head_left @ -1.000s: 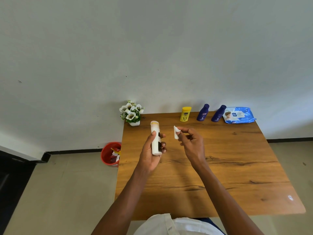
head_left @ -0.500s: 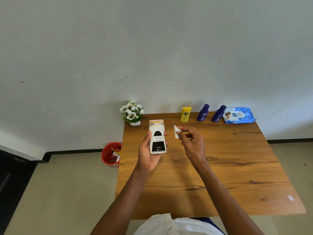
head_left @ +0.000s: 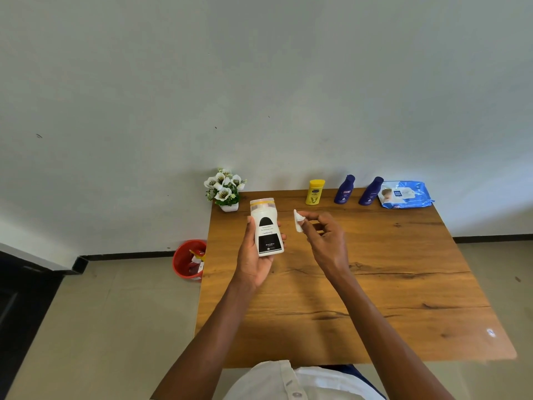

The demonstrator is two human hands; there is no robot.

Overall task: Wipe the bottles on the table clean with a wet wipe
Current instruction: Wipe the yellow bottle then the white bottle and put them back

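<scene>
Head view: the left hand (head_left: 255,255) is wrapped around a white lotion bottle (head_left: 266,228), holding it upright above the wooden table (head_left: 389,284) near the far left corner, black label facing the camera. The label's print is too small to read. The right hand (head_left: 327,241) hovers just beside it, thumb and forefinger pinching a small folded wet wipe (head_left: 298,220), the other fingers loosely curled; wipe and bottle are apart, not touching. Both forearms run off the bottom edge, and a white shirt cuts in there too.

Along the far edge stand a yellow bottle (head_left: 314,192) and two dark blue bottles (head_left: 344,189) (head_left: 371,191), then a blue wet-wipe pack (head_left: 405,194) at the far right corner. A small pot of white flowers (head_left: 225,189) sits on the far left corner. On the floor beyond the left edge a red bin (head_left: 189,259) holds something hard to make out.

Against a second ago, the bottle has turned from side-on to label-forward; the wipe hand has barely shifted.
</scene>
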